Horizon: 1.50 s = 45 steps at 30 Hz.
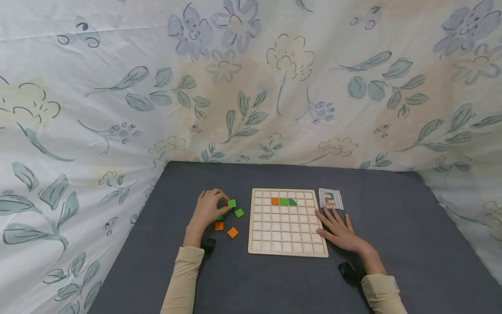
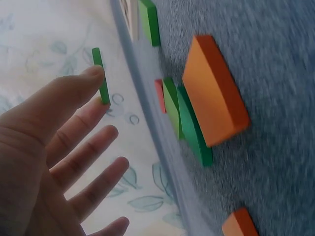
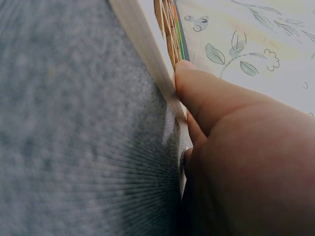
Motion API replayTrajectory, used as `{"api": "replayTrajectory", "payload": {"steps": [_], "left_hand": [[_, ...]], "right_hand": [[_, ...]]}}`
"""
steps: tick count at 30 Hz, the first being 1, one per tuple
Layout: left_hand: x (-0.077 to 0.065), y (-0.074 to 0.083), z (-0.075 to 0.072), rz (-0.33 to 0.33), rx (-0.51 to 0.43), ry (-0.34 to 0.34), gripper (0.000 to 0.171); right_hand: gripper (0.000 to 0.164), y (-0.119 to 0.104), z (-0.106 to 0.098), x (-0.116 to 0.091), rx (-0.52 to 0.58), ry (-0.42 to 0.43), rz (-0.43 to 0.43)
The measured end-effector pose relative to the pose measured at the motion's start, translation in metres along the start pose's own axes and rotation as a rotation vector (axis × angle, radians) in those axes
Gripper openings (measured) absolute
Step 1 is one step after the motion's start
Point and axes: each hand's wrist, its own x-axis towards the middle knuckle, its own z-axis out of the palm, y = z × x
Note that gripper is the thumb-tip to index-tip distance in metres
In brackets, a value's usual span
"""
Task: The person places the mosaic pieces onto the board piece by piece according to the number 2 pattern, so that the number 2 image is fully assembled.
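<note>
My left hand (image 1: 205,212) pinches a flat green square tile (image 1: 232,203) between thumb and index finger, left of the wooden grid board (image 1: 290,254). In the left wrist view the tile (image 2: 96,55) shows edge-on, the other fingers loosely spread. My right hand (image 1: 343,235) rests at the board's right edge with fingers spread, the thumb on the rim. One row near the board's top holds an orange square (image 1: 275,201), a green square (image 1: 283,201) and a dark green rounded piece (image 1: 292,202).
Beside the left hand lie loose tiles: a green square (image 1: 239,213), two orange ones (image 1: 233,232), a dark green piece (image 2: 194,128) and a red one (image 2: 160,96). A printed pattern card (image 1: 330,197) lies beyond the right fingertips. A floral curtain (image 1: 251,87) hangs behind the dark table.
</note>
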Motion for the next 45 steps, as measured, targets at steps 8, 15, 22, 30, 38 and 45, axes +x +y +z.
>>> {"api": "replayTrajectory", "payload": {"steps": [8, 15, 22, 30, 38, 45], "left_hand": [[0.003, 0.011, 0.005, 0.007, 0.001, -0.021, 0.024], [0.003, 0.016, 0.012, 0.044, -0.01, -0.041, 0.024], [0.007, 0.025, 0.017, 0.083, -0.017, -0.036, 0.024], [0.014, 0.04, 0.022, 0.143, -0.017, -0.052, 0.024], [0.021, 0.053, 0.025, 0.166, -0.061, -0.068, 0.025], [0.028, 0.064, 0.026, 0.208, -0.053, -0.085, 0.026]], "right_hand": [[0.064, 0.001, 0.0, 0.002, 0.002, -0.01, 0.003], [0.064, -0.001, 0.0, 0.001, -0.006, -0.017, 0.007], [0.063, -0.003, 0.0, 0.0, -0.004, -0.008, 0.006], [0.064, -0.002, 0.0, -0.001, 0.0, 0.006, 0.005], [0.064, 0.0, 0.001, -0.002, -0.003, 0.008, 0.004], [0.063, 0.001, 0.001, -0.002, 0.001, 0.011, 0.0]]}}
